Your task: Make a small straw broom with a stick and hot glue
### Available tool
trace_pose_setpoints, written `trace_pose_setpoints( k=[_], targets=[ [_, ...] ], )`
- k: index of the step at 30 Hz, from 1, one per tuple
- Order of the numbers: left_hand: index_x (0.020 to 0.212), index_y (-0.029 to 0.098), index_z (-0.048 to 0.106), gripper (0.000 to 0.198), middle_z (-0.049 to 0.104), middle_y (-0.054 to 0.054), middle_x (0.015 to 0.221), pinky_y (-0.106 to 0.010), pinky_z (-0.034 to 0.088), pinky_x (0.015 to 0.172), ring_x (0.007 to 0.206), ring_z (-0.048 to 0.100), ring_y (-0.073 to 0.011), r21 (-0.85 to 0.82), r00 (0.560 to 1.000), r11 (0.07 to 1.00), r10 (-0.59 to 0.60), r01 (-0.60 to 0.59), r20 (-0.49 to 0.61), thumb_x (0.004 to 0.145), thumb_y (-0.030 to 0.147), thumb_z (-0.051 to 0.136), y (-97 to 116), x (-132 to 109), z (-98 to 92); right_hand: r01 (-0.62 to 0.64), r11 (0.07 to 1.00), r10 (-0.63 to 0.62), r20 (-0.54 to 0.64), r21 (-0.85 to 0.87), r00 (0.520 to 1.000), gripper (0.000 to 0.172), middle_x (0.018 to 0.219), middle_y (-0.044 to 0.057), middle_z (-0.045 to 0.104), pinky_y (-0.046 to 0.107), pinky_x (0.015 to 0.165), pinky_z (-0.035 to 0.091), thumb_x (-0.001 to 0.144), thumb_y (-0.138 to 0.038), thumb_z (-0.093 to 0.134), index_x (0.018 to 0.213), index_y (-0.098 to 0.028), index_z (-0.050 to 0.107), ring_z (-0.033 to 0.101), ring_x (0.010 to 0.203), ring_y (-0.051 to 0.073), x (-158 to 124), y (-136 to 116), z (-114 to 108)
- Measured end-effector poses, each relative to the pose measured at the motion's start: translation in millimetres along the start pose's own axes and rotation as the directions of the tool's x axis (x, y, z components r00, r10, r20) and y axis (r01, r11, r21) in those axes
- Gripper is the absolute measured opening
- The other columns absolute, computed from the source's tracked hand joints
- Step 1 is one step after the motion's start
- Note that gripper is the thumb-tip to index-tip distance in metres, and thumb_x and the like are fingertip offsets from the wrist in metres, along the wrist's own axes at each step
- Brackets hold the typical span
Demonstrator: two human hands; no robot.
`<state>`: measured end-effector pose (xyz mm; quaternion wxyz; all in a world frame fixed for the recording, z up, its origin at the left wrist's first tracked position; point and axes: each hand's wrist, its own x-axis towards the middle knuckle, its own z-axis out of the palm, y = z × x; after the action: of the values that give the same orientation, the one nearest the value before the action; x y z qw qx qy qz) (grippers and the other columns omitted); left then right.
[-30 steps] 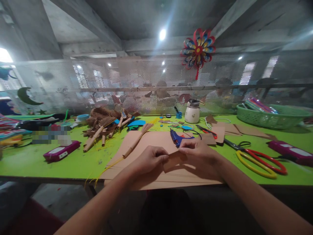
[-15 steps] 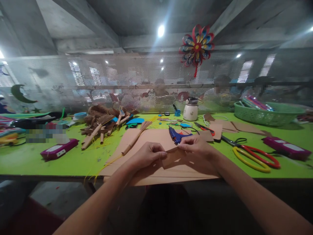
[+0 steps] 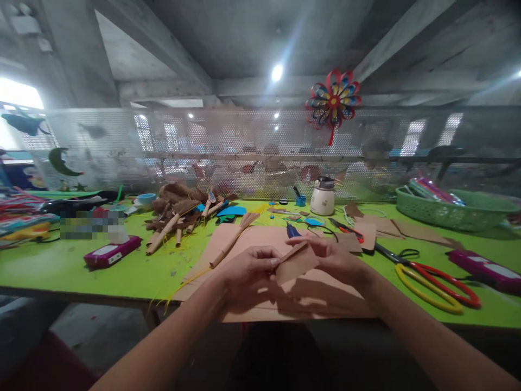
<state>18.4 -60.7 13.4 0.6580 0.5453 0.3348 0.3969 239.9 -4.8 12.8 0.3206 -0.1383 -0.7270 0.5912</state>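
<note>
A small piece of brown paper (image 3: 296, 265), with a fold along its upper edge, is held above the stacked brown paper sheets (image 3: 325, 305). My left hand (image 3: 251, 270) pinches its left end between thumb and fingers. At its right end my right hand (image 3: 340, 262) grips it, with some fingers hidden behind the paper. A blue glue gun (image 3: 292, 231) lies just beyond, mostly covered by my right hand and the piece. To the left, a rolled paper stick with a fringed end (image 3: 228, 247) rests on the sheets.
Large scissors with red and yellow handles (image 3: 431, 282) lie at right, near a purple box (image 3: 484, 269). Another purple box (image 3: 113, 253) and a heap of brown fringed rolls (image 3: 175, 209) stand left. Behind are a white bottle (image 3: 323, 198) and a green basket (image 3: 459, 212).
The paper piece has been raised and tilted, so more of its face shows. My right hand has moved slightly right and lower, covering more of the glue gun. The camera view has tipped upward.
</note>
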Motion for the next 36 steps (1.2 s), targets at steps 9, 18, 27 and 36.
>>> trace_pose_setpoints(
  k=[9, 18, 27, 36],
  targets=[
    [0.088, 0.013, 0.069, 0.021, 0.066, -0.006, 0.087, -0.025, 0.043, 0.072, 0.075, 0.056, -0.0122, 0.340, 0.985, 0.936, 0.039, -0.095, 0.169, 0.080, 0.031, 0.062, 17.2, -8.2, 11.4, 0.114, 0.989, -0.120, -0.060, -0.095, 0.991, 0.020, 0.071, 0.001, 0.059, 0.027, 0.066, 0.046, 0.075, -0.036, 0.070, 0.075, -0.016, 0.066, 0.054, 0.067, 0.012, 8.8, -28.5, 20.9],
    [0.079, 0.013, 0.070, 0.028, 0.065, -0.003, 0.071, -0.024, 0.039, 0.062, 0.068, 0.053, -0.0142, 0.785, 0.990, 0.618, 0.129, -0.035, -0.058, 0.074, 0.038, 0.061, 11.1, 2.2, -5.1, -0.045, 0.687, 0.286, 0.212, -0.725, 0.934, 0.020, 0.063, -0.001, 0.059, 0.022, 0.055, 0.036, 0.077, -0.029, 0.059, 0.079, -0.012, 0.070, 0.049, 0.059, 0.011, 35.9, -11.3, 6.5],
    [0.073, 0.014, 0.070, 0.022, 0.061, -0.003, 0.073, -0.024, 0.037, 0.059, 0.068, 0.054, -0.0149, 0.893, 0.965, 0.449, 0.227, 0.018, -0.133, 0.074, 0.034, 0.061, -19.7, -1.0, -14.8, -0.008, 0.585, 0.229, 0.155, -0.811, 0.961, 0.019, 0.075, 0.005, 0.067, 0.022, 0.058, 0.040, 0.076, -0.018, 0.054, 0.084, -0.012, 0.070, 0.055, 0.064, 0.014, 28.2, 15.2, 13.1],
    [0.080, 0.018, 0.073, 0.019, 0.063, -0.004, 0.076, -0.024, 0.038, 0.062, 0.072, 0.056, -0.0157, 0.967, 0.974, 0.251, 0.227, -0.039, -0.020, 0.077, 0.028, 0.058, -12.6, 6.7, -7.8, -0.073, 0.596, 0.179, 0.044, -0.799, 0.983, 0.010, 0.061, -0.001, 0.059, 0.023, 0.051, 0.030, 0.071, -0.014, 0.057, 0.072, -0.018, 0.066, 0.046, 0.058, 0.012, 17.7, 26.5, 11.6]
  ],
)
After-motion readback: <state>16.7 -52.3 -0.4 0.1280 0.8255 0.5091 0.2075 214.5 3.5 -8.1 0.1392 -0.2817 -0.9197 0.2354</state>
